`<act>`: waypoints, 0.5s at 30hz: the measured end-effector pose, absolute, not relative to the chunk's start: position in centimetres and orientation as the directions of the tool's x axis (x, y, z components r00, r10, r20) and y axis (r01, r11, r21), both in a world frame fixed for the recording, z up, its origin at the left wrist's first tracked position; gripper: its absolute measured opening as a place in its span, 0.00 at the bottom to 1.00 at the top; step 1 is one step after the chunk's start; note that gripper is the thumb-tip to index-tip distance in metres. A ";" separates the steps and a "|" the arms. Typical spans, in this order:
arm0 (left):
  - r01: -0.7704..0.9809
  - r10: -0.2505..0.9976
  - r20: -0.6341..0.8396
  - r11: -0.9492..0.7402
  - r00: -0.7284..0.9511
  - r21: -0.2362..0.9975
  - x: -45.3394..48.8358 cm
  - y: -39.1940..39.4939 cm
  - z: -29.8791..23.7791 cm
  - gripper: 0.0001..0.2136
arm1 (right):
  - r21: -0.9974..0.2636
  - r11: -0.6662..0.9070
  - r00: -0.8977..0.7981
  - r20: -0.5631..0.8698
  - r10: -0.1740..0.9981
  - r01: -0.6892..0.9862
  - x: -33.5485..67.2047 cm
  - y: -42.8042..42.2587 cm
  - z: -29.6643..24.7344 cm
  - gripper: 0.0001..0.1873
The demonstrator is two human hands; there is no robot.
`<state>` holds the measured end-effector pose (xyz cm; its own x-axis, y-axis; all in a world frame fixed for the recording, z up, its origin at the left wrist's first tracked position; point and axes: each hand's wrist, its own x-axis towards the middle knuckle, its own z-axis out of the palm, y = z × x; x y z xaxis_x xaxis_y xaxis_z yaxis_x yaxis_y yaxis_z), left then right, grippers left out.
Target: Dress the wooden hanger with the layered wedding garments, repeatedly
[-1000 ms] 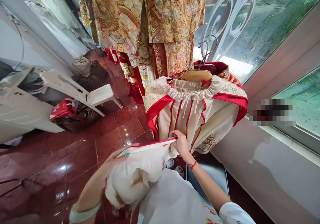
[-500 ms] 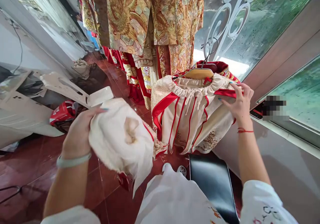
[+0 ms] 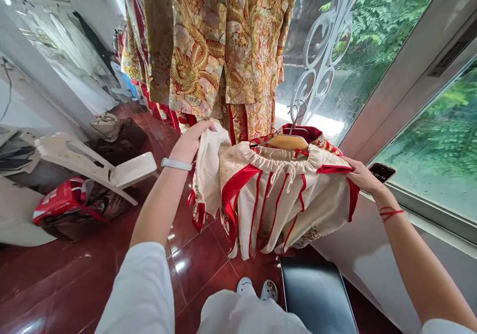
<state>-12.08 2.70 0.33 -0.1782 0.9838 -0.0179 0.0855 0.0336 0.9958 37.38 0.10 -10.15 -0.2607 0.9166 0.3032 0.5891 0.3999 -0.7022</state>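
Note:
A cream skirt (image 3: 251, 205) with red trim, a gathered waist and a tied drawstring hangs in front of me on a wooden hanger (image 3: 288, 142). My left hand (image 3: 191, 142) is closed on a bunched cream cloth (image 3: 210, 162) with red and gold trim at the skirt's left; whether the two are one piece I cannot tell. At the right, my right hand (image 3: 360, 176) pinches the red-edged top corner of the skirt, holding that side stretched out. Behind the hanger shows a dark red garment with a patterned edge (image 3: 315, 135).
Gold-embroidered garments (image 3: 197, 60) hang behind the skirt. A black-seated chair (image 3: 316, 294) stands close at lower right. A phone (image 3: 380, 172) rests on the sill by the window (image 3: 428, 120). To the left are a white chair (image 3: 132, 169) and a red bag (image 3: 61, 200).
My left hand has carried the cream cloth up and right, beside the skirt's waist. My right hand has shifted down and grips the skirt's edge, which is spread wider. The view has also shifted.

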 end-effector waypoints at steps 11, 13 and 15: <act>0.815 0.917 0.385 -0.301 0.105 0.495 1.0 -1.3 -7.8 0.23 | -0.757 0.294 -0.323 0.117 0.939 0.583 37.6 3.3 -10.5 0.41; 0.803 0.904 0.389 -0.362 0.178 0.473 -1.7 0.7 -7.1 0.18 | -0.796 0.268 -0.364 0.065 0.929 0.542 38.4 3.9 -10.4 0.41; 0.772 0.888 0.404 -0.410 0.217 0.486 -5.5 3.2 -6.0 0.15 | -0.875 0.174 -0.414 -0.033 0.910 0.453 38.8 4.3 -10.5 0.38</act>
